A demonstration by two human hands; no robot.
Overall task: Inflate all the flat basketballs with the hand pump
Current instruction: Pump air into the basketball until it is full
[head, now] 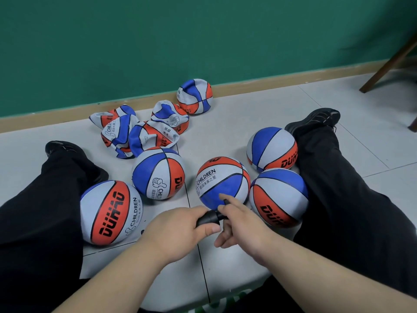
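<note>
Lit evenly and fairly brightly by soft light from overhead, with only faint, diffuse shadows on the pale floor (225, 123) under the inflated basketballs (158, 172). Bowed by wide-angle distortion toward the edges, most plainly along the curving skirting board (270, 79). Slightly soft throughout, with large print legible, small print smeared, and the black trousers (361, 211) nearly without detail.

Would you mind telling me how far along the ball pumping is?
Done: four round balls lie near the person. In hand: the left hand grips the pump and the right hand pinches its tip at the middle ball, which already looks round. Left: about five flat balls piled beyond.
</note>
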